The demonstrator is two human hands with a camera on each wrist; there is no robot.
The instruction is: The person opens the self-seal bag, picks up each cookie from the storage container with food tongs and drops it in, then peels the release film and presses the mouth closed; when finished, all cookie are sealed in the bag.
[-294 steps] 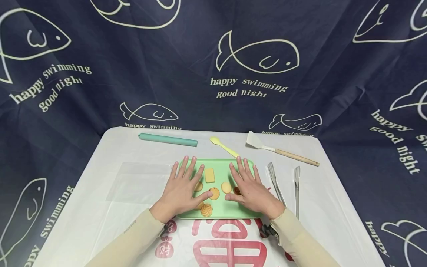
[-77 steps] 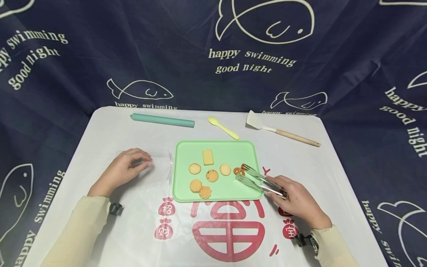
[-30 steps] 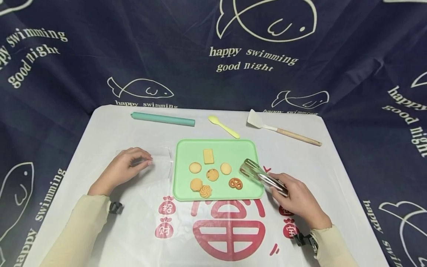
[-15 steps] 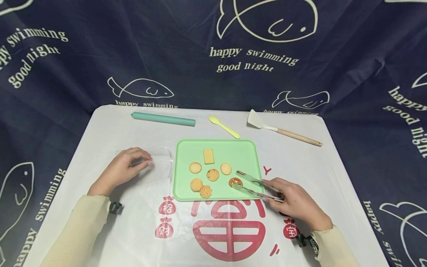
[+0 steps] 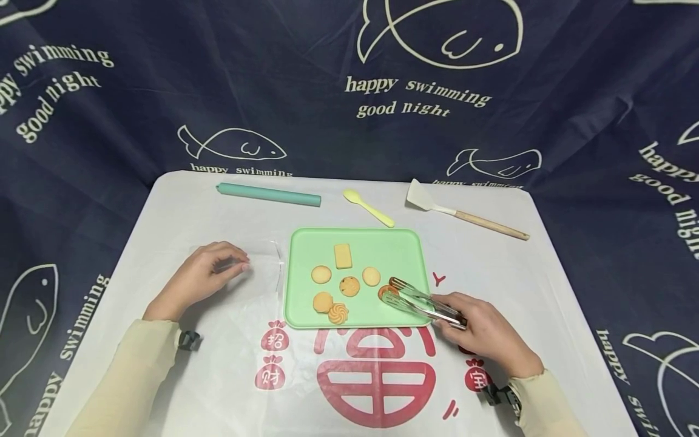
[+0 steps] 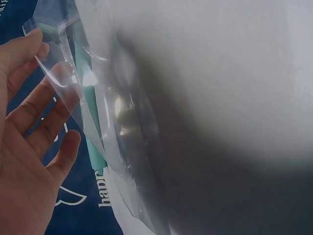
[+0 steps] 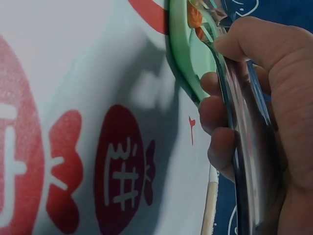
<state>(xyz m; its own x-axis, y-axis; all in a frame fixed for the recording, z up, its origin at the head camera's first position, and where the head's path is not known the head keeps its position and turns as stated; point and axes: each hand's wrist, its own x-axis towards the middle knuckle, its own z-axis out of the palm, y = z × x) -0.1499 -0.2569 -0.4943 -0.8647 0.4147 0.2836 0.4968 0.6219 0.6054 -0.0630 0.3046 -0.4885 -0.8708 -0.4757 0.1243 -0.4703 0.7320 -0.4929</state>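
Observation:
My right hand [image 5: 483, 328] grips metal tongs [image 5: 431, 308], their slotted tips on either side of a brown pretzel [image 5: 384, 291] on the green tray [image 5: 297, 243]. The tips partly cover the pretzel. In the right wrist view, the fingers wrap the tongs' arms [image 7: 244, 127] and the pretzel [image 7: 194, 17] shows at the top. Left of the tray, my left hand [image 5: 199, 276] pinches the edge of a clear plastic bag [image 5: 264, 258]. In the left wrist view, thumb and fingers hold the raised film of that bag [image 6: 105, 98].
Several cookies lie on the tray: a rectangular biscuit [image 5: 343, 256], plain rounds [image 5: 371, 277], a spotted cookie [image 5: 349, 286] and a swirled cookie [image 5: 338, 313]. Behind it are a teal stick [image 5: 267, 194], a yellow spoon [image 5: 368, 207] and a white spatula [image 5: 464, 212] with a wooden handle.
Both hands were spread over the tray; since then the right took the tongs and the left the bag. The tongs left the pretzel, then spread and closed in around it, shifting it slightly away.

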